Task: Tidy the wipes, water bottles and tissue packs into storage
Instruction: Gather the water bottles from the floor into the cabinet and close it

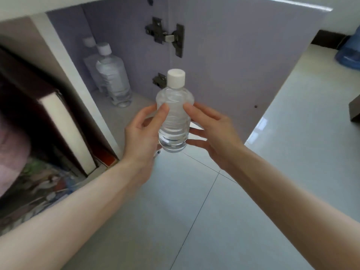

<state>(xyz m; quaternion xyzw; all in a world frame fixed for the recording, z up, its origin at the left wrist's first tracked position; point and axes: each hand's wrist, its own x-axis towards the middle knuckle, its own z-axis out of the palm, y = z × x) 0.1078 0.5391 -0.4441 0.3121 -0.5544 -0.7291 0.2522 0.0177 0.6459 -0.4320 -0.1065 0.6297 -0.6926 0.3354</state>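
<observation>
A clear water bottle (174,112) with a white cap stands upright in the air in front of an open cabinet (120,117). My left hand (141,137) holds its left side with thumb and fingers curled round it. My right hand (212,133) touches its right side with thumb and straight fingers. Inside the cabinet, at the back left, stand two more clear bottles: one (115,78) in front, the other (90,55) behind it.
The cabinet door (243,65) stands open to the right, with two dark hinges on it. Books and a dark box (58,117) fill the compartment on the left. A blue water jug (350,53) sits at far right on the tiled floor (214,221).
</observation>
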